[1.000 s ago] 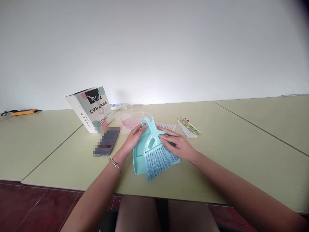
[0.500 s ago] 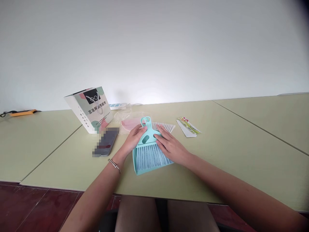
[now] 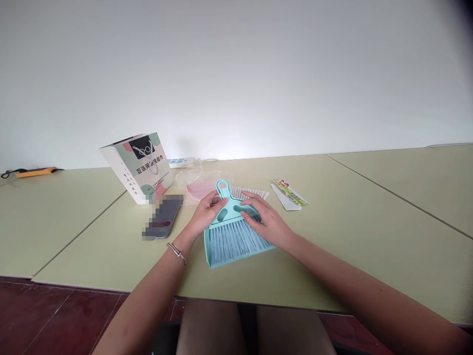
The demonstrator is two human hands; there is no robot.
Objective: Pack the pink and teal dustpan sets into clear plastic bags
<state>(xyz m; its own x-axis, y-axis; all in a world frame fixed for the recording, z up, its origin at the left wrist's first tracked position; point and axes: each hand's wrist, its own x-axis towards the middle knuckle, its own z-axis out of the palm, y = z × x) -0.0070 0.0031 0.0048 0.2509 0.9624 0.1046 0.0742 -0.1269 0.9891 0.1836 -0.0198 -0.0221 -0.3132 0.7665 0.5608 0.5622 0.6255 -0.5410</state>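
A mint-green hand brush (image 3: 240, 239) with pale blue bristles lies nested in a matching dustpan (image 3: 208, 251), their handles lined up. My left hand (image 3: 209, 212) is closed around the base of the handles at the left, thumb on the front. On the right side of the brush head rests my right hand (image 3: 268, 222), its thumb and index finger spread apart over the oval slot. Right behind them, pale bristles of another brush (image 3: 254, 192) show, partly covered. Beside it is a pink piece (image 3: 201, 190) in a clear plastic bag (image 3: 188, 172).
Left of my hands lies a phone (image 3: 166, 217), partly blurred out. A paper gift bag (image 3: 146, 165) stands behind it. To the right is a printed card label (image 3: 290, 195). An orange object (image 3: 36, 171) with a black strap sits far left on the table (image 3: 354, 207).
The brush handle has shifted into line with the dustpan handle, so one loop shows instead of two. My right hand has moved slightly right, its fingers now less flat on the brush.
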